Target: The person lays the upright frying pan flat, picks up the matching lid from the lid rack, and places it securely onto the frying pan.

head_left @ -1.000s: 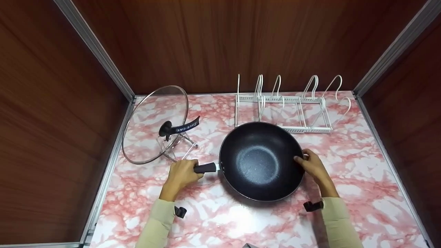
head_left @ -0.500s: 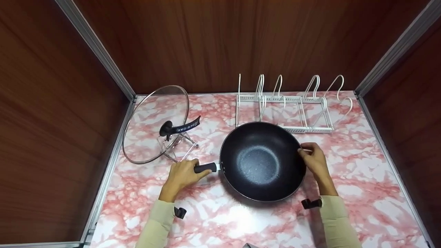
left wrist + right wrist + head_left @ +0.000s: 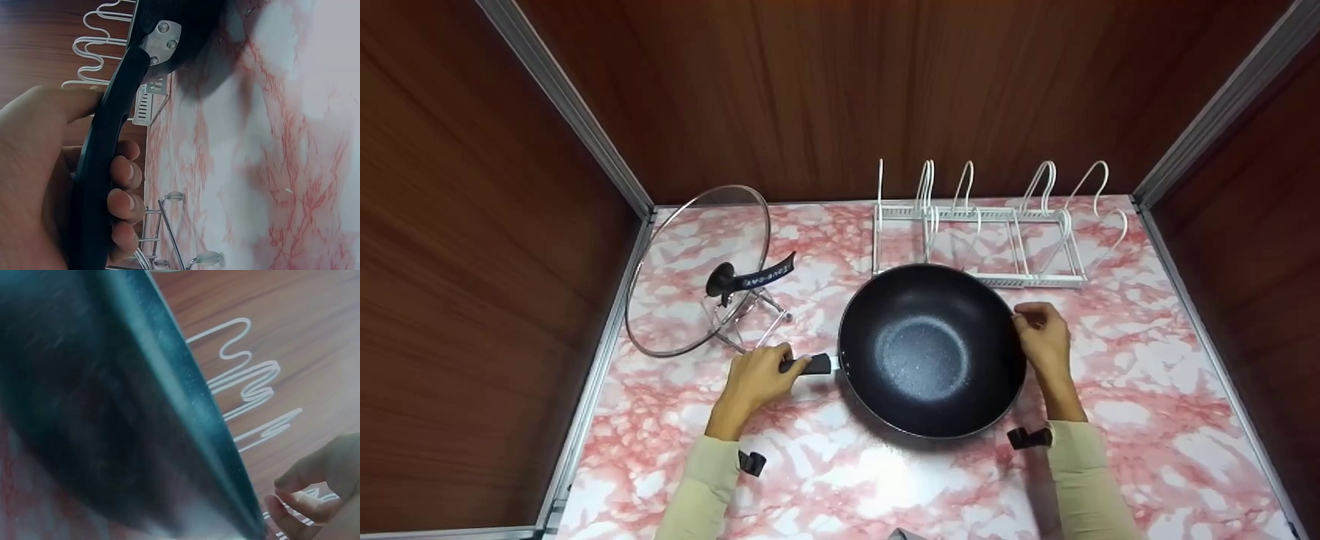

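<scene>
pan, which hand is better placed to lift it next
Probably the left: the left hand curls around the handle of the pan, a firm-looking hold. The right hand is only by the rim opposite the handle, with no clear grip there.

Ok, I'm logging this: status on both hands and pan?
Left hand gripping handle. Right hand opposite, beside pan, contact unclear. Pan open side up. White rack just beyond.
</scene>
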Action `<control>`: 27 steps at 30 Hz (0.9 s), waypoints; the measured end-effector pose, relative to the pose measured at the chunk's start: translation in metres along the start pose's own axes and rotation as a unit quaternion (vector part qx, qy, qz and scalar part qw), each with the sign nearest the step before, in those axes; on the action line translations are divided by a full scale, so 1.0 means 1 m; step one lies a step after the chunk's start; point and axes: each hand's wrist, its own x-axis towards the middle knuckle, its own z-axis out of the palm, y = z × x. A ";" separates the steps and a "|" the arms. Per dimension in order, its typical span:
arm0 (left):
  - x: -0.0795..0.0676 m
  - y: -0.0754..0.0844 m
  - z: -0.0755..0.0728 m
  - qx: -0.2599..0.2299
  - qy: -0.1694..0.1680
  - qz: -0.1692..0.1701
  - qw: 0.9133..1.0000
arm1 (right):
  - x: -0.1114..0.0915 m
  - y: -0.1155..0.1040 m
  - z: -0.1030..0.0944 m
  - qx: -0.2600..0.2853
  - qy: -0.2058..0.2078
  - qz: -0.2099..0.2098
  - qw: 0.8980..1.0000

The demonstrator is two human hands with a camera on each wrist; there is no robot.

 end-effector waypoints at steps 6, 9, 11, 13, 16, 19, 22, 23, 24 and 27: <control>0.001 0.001 0.002 -0.012 0.015 -0.001 1.000 | 0.001 -0.006 0.005 0.039 0.033 0.013 0.999; 0.001 0.001 0.001 -0.016 0.016 -0.004 1.000 | 0.001 -0.007 0.009 0.058 0.036 0.004 0.998; 0.002 0.002 0.001 -0.017 0.019 -0.005 1.000 | 0.001 -0.009 0.012 0.076 0.035 -0.010 0.996; 0.003 0.002 0.001 -0.017 0.020 -0.006 1.000 | 0.000 -0.011 0.015 0.096 0.026 -0.023 0.995; 0.003 0.002 0.001 -0.019 0.022 -0.006 1.000 | 0.000 -0.013 0.019 0.136 0.006 -0.032 0.990; 0.004 0.003 0.000 -0.022 0.019 -0.008 1.000 | 0.000 -0.015 0.023 0.168 -0.015 -0.031 0.985; 0.005 0.002 0.000 -0.025 0.017 -0.012 0.999 | 0.000 -0.017 0.026 0.190 -0.034 -0.034 0.981; 0.005 0.002 0.000 -0.026 0.017 -0.013 0.999 | 0.000 -0.019 0.027 0.194 -0.040 -0.035 0.980; 0.005 0.002 -0.001 -0.027 0.018 -0.013 0.999 | -0.001 -0.020 0.029 0.197 -0.044 -0.037 0.979; 0.006 0.002 -0.002 -0.029 0.022 -0.010 0.999 | -0.003 -0.025 0.033 0.202 -0.057 -0.041 0.977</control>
